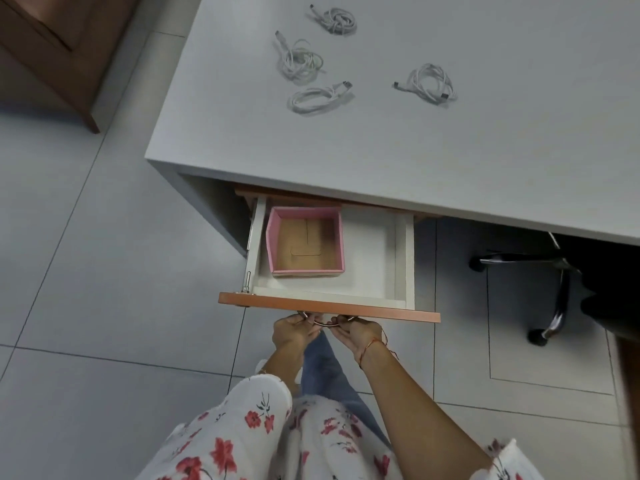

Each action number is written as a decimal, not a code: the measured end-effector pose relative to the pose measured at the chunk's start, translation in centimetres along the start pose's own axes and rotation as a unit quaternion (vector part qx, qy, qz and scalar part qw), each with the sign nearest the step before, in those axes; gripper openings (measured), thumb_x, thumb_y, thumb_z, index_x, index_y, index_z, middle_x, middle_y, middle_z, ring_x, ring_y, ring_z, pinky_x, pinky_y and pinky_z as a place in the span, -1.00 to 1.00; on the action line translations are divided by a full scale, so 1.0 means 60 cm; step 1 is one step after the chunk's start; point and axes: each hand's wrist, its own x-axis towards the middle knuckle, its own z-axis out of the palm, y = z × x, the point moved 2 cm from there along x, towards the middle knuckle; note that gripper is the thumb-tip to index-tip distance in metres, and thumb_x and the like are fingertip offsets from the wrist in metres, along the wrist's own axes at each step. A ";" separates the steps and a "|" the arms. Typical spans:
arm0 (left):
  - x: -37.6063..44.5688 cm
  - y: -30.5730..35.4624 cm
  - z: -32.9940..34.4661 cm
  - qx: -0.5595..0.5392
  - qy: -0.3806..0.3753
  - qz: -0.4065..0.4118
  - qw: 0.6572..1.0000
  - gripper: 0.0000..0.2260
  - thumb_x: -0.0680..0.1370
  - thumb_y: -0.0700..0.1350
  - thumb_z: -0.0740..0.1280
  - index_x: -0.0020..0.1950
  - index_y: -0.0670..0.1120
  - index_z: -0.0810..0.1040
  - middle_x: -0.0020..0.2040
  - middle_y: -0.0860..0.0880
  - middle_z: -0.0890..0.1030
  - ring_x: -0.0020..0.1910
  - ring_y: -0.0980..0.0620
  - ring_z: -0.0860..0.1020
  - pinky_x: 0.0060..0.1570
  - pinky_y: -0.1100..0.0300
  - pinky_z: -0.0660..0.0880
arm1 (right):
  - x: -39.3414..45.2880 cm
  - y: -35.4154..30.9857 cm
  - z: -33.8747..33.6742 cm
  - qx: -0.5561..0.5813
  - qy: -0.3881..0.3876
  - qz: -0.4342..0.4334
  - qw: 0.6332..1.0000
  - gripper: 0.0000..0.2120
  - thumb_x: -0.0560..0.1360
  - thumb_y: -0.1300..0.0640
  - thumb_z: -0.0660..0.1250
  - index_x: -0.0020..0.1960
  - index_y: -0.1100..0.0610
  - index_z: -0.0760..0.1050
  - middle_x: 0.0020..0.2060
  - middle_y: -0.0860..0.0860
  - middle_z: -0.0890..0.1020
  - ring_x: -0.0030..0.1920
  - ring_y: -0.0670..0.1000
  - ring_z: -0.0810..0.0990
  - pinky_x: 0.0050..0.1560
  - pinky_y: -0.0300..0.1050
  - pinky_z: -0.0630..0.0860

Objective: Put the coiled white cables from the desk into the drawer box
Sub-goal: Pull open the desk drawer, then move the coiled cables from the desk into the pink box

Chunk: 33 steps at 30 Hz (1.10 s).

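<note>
Several coiled white cables lie on the white desk (381, 140): one at the back (337, 20), one in the middle left (299, 62), one nearer the front (317, 100) and one to the right (429, 83). Under the desk's front edge the drawer (367, 258) stands pulled out. An empty pink box (306, 240) with a brown bottom sits in its left half. My left hand (294, 332) and my right hand (358, 334) both grip the metal drawer handle (325, 323) below the orange drawer front.
A black office chair base (554, 292) with castors stands under the desk at the right. A brown wooden cabinet (59, 53) is at the far left. Grey floor tiles surround me, and the drawer's right half holds nothing.
</note>
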 end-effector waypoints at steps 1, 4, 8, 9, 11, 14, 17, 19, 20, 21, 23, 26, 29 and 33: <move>-0.005 -0.005 -0.006 0.023 0.002 0.002 1.000 -0.88 0.49 -0.40 0.32 -0.01 -0.42 0.55 0.00 -0.25 0.58 -0.02 -0.22 0.54 0.13 -0.07 0.51 | -0.008 0.010 -0.005 -0.008 -0.006 -0.003 1.000 -0.80 0.57 0.47 0.09 0.08 0.34 0.44 0.11 0.20 0.45 -0.04 0.15 0.55 0.10 -0.09 0.58; 0.006 -0.034 -0.027 0.063 -0.002 0.016 0.998 -0.84 0.46 -0.38 0.37 0.02 -0.40 0.57 -0.10 -0.20 0.62 -0.03 -0.20 0.56 0.07 -0.07 0.55 | -0.017 0.028 -0.021 -0.039 0.003 -0.015 0.999 -0.73 0.61 0.44 -0.01 -0.07 0.18 0.38 0.08 0.17 0.41 -0.19 0.08 0.50 -0.39 -0.24 0.65; -0.001 -0.024 -0.038 0.254 -0.009 0.033 0.967 -0.91 0.34 -0.29 0.44 -0.33 -0.23 0.56 -0.26 -0.20 0.67 -0.14 -0.16 0.66 -0.06 0.01 0.65 | -0.053 0.017 -0.027 -0.198 0.001 -0.007 0.980 -0.77 0.55 0.42 0.14 -0.23 0.21 0.39 -0.31 0.11 0.47 -0.26 0.08 0.54 -0.32 -0.16 0.63; -0.018 -0.013 -0.039 0.311 -0.020 0.031 0.950 -0.90 0.35 -0.26 0.44 -0.33 -0.23 0.56 -0.27 -0.20 0.67 -0.23 -0.12 0.67 -0.18 0.08 0.67 | -0.074 0.005 -0.025 -0.249 -0.012 -0.014 0.968 -0.74 0.55 0.41 0.16 -0.28 0.20 0.38 -0.30 0.14 0.51 -0.28 0.07 0.54 -0.29 -0.15 0.62; -0.057 0.016 -0.035 0.375 -0.068 0.032 0.924 -0.83 0.49 -0.23 0.36 -0.31 -0.20 0.54 -0.27 -0.13 0.64 -0.36 0.02 0.61 -0.41 0.29 0.59 | -0.112 -0.026 -0.019 -0.356 -0.020 -0.045 0.933 -0.81 0.53 0.35 0.24 -0.24 0.24 0.50 -0.12 0.25 0.66 -0.19 0.09 0.61 -0.11 -0.11 0.63; -0.091 0.077 -0.019 0.383 -0.136 0.072 0.911 -0.87 0.53 -0.19 0.33 -0.05 -0.26 0.59 -0.18 -0.14 0.67 -0.32 0.07 0.64 -0.38 0.35 0.59 | -0.157 -0.096 0.006 -0.418 -0.014 -0.113 0.901 -0.84 0.48 0.27 0.35 -0.02 0.37 0.60 -0.01 0.26 0.70 -0.08 0.12 0.70 0.09 -0.03 0.64; -0.112 0.165 0.018 0.346 -0.150 0.147 0.915 -0.85 0.54 -0.23 0.32 0.07 -0.26 0.56 -0.21 -0.12 0.67 -0.29 0.03 0.67 -0.31 0.27 0.63 | -0.197 -0.185 0.054 -0.402 -0.025 -0.231 0.886 -0.84 0.47 0.28 0.35 -0.01 0.34 0.62 -0.06 0.22 0.70 -0.13 0.08 0.67 -0.09 -0.19 0.63; -0.121 0.239 0.056 0.296 -0.136 0.222 0.919 -0.88 0.55 -0.28 0.27 -0.01 -0.29 0.57 -0.26 -0.14 0.64 -0.38 0.05 0.66 -0.34 0.27 0.61 | -0.215 -0.254 0.087 -0.375 -0.009 -0.329 0.866 -0.87 0.47 0.27 0.34 -0.09 0.29 0.66 -0.14 0.19 0.70 -0.18 0.06 0.65 -0.13 -0.19 0.63; -0.128 0.280 0.075 0.271 -0.121 0.263 0.918 -0.88 0.56 -0.29 0.26 -0.05 -0.30 0.57 -0.28 -0.15 0.64 -0.44 0.07 0.65 -0.36 0.26 0.60 | -0.221 -0.289 0.102 -0.363 0.015 -0.372 0.854 -0.87 0.45 0.26 0.35 -0.17 0.22 0.67 -0.16 0.16 0.71 -0.16 0.08 0.67 -0.05 -0.10 0.64; -0.128 0.316 0.090 0.244 -0.100 0.304 0.915 -0.86 0.56 -0.27 0.26 -0.06 -0.32 0.57 -0.26 -0.18 0.64 -0.42 0.04 0.65 -0.32 0.22 0.62 | -0.221 -0.320 0.114 -0.348 0.043 -0.401 0.846 -0.85 0.43 0.24 0.35 -0.25 0.12 0.67 -0.17 0.14 0.72 -0.13 0.11 0.69 0.03 -0.01 0.64; -0.122 0.395 0.132 0.234 -0.037 0.381 0.894 -0.83 0.56 -0.23 0.27 0.02 -0.31 0.58 -0.13 -0.21 0.68 -0.24 -0.10 0.67 -0.11 0.03 0.65 | -0.212 -0.393 0.139 -0.303 0.092 -0.439 0.841 -0.81 0.44 0.22 0.33 -0.29 0.04 0.64 -0.15 0.13 0.73 -0.06 0.16 0.70 0.09 0.07 0.61; -0.111 0.470 0.170 0.319 0.091 0.489 0.807 -0.79 0.56 -0.14 0.26 0.13 -0.20 0.55 0.08 -0.18 0.64 0.04 -0.17 0.61 0.12 -0.02 0.53 | -0.196 -0.458 0.158 -0.295 0.185 -0.492 0.798 -0.83 0.51 0.21 0.29 0.03 0.17 0.63 -0.01 0.14 0.71 0.08 0.17 0.63 0.11 -0.04 0.53; -0.094 0.523 0.216 0.366 0.148 0.505 0.768 -0.68 0.57 -0.10 0.27 0.29 -0.19 0.43 0.24 -0.23 0.49 0.20 -0.22 0.48 0.13 -0.01 0.44 | -0.169 -0.514 0.187 -0.296 0.231 -0.514 0.771 -0.77 0.54 0.21 0.26 0.16 0.22 0.55 0.10 0.19 0.64 0.14 0.19 0.57 0.08 -0.03 0.50; -0.059 0.567 0.266 0.443 0.153 0.492 0.734 -0.60 0.52 -0.05 0.34 0.31 -0.18 0.41 0.23 -0.25 0.45 0.25 -0.24 0.41 0.13 -0.03 0.43 | -0.129 -0.589 0.224 -0.285 0.318 -0.535 0.729 -0.58 0.51 0.19 0.32 0.35 0.18 0.34 0.27 0.25 0.37 0.23 0.26 0.35 0.04 0.10 0.51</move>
